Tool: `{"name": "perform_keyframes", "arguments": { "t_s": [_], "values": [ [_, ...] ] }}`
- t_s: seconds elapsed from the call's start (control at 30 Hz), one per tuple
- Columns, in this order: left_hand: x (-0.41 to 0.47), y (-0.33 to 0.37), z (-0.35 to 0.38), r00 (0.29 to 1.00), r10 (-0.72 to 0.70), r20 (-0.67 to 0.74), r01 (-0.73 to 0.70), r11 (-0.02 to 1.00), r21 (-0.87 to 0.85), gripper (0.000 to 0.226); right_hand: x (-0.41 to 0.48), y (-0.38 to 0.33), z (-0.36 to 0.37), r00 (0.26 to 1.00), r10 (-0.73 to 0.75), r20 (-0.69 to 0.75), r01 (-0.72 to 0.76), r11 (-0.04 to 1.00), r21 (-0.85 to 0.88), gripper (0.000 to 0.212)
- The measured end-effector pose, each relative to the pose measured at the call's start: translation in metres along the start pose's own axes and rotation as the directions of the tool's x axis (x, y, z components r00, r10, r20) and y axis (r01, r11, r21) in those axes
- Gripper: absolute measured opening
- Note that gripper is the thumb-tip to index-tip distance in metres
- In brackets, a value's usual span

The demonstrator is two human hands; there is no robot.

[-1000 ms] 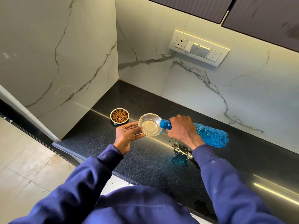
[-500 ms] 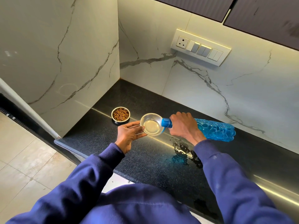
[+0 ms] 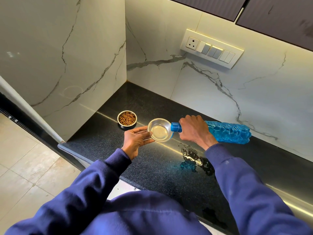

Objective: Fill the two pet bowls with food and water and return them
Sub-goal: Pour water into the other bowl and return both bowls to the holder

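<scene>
Compared with a second ago, the blue textured plastic bottle (image 3: 228, 132) lies closer to level: its base has risen while its neck has stayed at the rim of the shallow round steel bowl (image 3: 160, 131). The bowl and both hands sit almost where they were.

That bowl holds a thin pool of clear water at its bottom. Just behind and to its left, a small round steel bowl (image 3: 127, 123) stands on the black speckled stone countertop (image 3: 152, 167), filled with brown kibble (image 3: 127, 118).

The bottle's long axis runs nearly horizontal, left to right, with the blue neck end pointing left at the bowl and the base pointing right along the white marble wall (image 3: 203, 92).

The right hand (image 3: 193, 129) is wrapped around the bottle just behind the neck. The left hand (image 3: 135, 139) holds the water bowl by its near edge, thumb on the rim and fingers beneath. A puddle of water (image 3: 191, 155) glistens on the countertop under the right wrist.
</scene>
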State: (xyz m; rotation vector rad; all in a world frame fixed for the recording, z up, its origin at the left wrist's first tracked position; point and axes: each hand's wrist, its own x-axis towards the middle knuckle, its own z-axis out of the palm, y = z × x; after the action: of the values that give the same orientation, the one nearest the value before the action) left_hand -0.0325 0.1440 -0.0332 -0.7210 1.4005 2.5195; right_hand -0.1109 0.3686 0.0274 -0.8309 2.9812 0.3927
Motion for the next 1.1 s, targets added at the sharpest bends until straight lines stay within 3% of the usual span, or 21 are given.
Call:
{"name": "perform_keyframes", "arguments": {
  "t_s": [1.1],
  "values": [
    [0.0022,-0.0071,0.0014,1.000,0.005,-0.003,-0.005,1.000,0.001,0.022,0.0011,0.0071,-0.0094,0.999,-0.022,0.027,0.023,0.999,-0.045,0.040]
  ]
}}
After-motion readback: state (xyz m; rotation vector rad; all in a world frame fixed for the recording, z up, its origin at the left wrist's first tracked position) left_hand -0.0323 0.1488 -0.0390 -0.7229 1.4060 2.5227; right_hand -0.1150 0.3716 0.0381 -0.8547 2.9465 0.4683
